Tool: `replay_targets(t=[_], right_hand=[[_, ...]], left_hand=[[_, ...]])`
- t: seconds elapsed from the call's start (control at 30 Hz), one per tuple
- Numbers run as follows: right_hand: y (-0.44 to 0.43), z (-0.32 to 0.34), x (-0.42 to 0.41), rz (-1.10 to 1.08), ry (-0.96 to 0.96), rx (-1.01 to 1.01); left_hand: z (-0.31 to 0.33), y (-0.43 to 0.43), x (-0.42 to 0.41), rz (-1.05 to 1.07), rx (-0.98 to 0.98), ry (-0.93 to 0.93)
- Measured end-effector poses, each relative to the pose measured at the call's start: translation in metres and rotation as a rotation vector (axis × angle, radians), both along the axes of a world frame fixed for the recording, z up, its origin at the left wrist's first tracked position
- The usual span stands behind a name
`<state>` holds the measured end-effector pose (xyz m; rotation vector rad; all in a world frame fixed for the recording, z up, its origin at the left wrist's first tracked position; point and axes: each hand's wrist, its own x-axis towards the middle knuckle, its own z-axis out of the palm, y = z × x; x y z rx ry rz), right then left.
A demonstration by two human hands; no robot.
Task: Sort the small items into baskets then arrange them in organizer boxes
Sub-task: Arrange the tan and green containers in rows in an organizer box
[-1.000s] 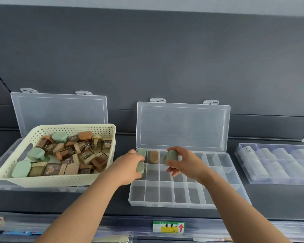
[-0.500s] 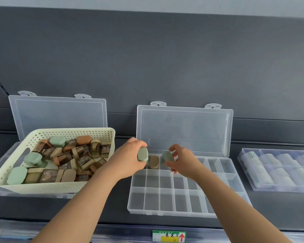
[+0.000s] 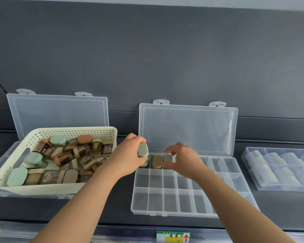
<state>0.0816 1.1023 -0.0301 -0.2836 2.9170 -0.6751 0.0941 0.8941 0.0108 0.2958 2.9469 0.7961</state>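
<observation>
A clear organizer box lies open in the middle of the shelf, its lid upright. In its back row stand a green-lidded jar, mostly hidden under my left hand, and a brown-lidded jar. My left hand grips another green-lidded jar just above the back-left compartment. My right hand pinches a third green-lidded jar that sits down in the third back compartment. A cream perforated basket on the left holds several green- and brown-lidded jars.
The basket rests on a second open clear box whose lid stands behind it. A closed clear box of white items lies at the right. A dark back wall rises behind; a green and yellow label marks the shelf's front edge.
My right hand has lowered its green-lidded jar into the third back compartment. My left hand has lifted its jar from beside the box to above the back-left compartment.
</observation>
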Motion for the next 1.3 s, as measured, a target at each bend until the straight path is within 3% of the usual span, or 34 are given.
replay_targets(t=[0.27, 0.5, 0.8, 1.17, 1.3], right_hand=[[-0.024, -0.009, -0.013, 0.038, -0.056, 0.0], [-0.022, -0.012, -0.016, 0.078, 0.011, -0.048], [0.022, 0.014, -0.008, -0.203, 0.02, -0.561], [0.045, 0.006, 0.008, -0.206, -0.031, -0.55], [0.034, 0.009, 0.013, -0.139, -0.041, -0.551]], left_hand=[[0.006, -0.008, 0.0, 0.003, 0.001, 0.015], [0.006, -0.006, 0.0, 0.001, -0.005, 0.015], [-0.005, 0.02, -0.006, -0.086, 0.005, -0.049], [-0.029, 0.037, -0.016, -0.137, -0.071, -0.22], [-0.025, 0.028, 0.0, -0.078, -0.076, -0.172]])
